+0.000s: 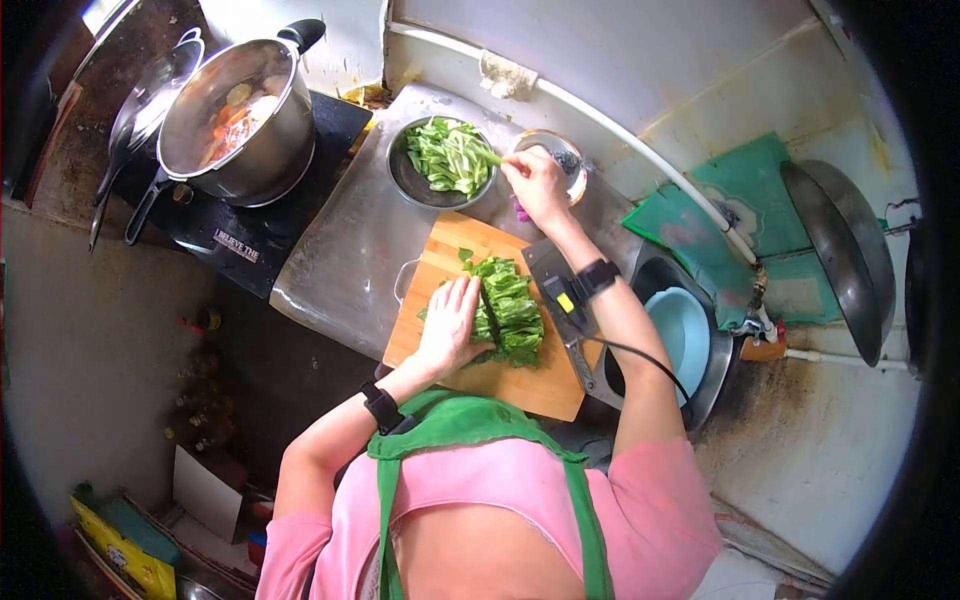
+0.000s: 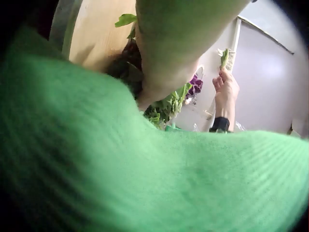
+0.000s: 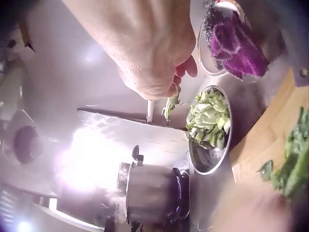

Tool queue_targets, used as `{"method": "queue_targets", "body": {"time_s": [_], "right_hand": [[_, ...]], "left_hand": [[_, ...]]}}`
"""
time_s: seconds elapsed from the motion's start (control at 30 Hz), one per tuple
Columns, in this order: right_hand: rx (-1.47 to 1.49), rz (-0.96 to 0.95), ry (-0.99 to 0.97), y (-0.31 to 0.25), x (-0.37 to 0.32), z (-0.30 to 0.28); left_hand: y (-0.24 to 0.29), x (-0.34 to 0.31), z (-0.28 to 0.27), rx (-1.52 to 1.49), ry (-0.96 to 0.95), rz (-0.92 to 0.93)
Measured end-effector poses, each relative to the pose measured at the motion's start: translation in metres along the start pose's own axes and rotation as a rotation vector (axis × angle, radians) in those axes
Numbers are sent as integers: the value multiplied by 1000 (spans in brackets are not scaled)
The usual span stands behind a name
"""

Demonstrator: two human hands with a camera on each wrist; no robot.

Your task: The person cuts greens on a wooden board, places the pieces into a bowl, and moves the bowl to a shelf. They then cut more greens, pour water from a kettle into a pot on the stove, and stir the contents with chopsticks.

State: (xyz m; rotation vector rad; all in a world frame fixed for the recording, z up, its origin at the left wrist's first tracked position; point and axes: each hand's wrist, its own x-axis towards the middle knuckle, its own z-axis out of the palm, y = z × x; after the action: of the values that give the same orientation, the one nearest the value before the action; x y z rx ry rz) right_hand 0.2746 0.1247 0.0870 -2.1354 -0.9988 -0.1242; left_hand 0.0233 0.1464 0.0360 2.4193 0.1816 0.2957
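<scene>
My left hand [image 1: 450, 322] rests on chopped leafy greens [image 1: 517, 310] on a wooden cutting board [image 1: 530, 392], its fingers lying fairly straight over the left side of the pile. Over by the wall, my right hand [image 1: 540, 185] pinches a green piece of vegetable [image 3: 169, 107] between thumb and fingertips. That piece is beside the right rim of a metal bowl [image 1: 402, 183], which holds cut pale-green pieces [image 1: 447, 152]. A cleaver [image 1: 583, 368] lies along the board's right edge, partly hidden under my right forearm.
A large pot [image 1: 290, 150] with food in it stands on the black cooktop [image 1: 240, 240] at left. Behind my right hand is a round dish [image 3: 206, 60] with a purple cloth [image 3: 239, 46]. A sink with a light-blue basin [image 1: 685, 335] lies at right; a wok [image 1: 835, 260] hangs beyond.
</scene>
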Motion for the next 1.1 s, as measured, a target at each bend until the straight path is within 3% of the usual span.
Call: {"method": "queue_targets", "body": {"time_s": [0.2,0.27,0.33,0.5,0.67,0.77,0.8,0.87,0.9,1.03,1.1], "right_hand": [[-160,19,-26,11,33,57],[-267,-141,-32,14,25,59],[-144,-226,25,-2,15,37],[11,-240,-246,-20,-58,-54],[-25,-148,-446,-13,-139,-100],[-25,-191,-585,-24,-162,-102],[-18,-188,-576,-26,-166,-100],[-135,-272,-670,-33,-172,-97],[-142,-273,-759,-32,-176,-93],[-251,-383,-763,-27,-173,-74],[-269,-390,-759,-24,-158,-59]], "left_hand": [[10,4,-3,112,-78,-101],[10,5,0,152,-106,-120],[8,7,-1,189,-144,-131],[-2,7,3,66,-74,-110],[-27,6,12,26,-46,-106],[-33,8,3,-275,51,-145],[-32,10,-4,-266,45,-141],[-29,14,-17,-616,-56,-270],[-26,15,-21,-613,-21,-255],[-29,6,-16,-590,-8,-263],[-30,-3,-8,-250,-9,-74]]}}
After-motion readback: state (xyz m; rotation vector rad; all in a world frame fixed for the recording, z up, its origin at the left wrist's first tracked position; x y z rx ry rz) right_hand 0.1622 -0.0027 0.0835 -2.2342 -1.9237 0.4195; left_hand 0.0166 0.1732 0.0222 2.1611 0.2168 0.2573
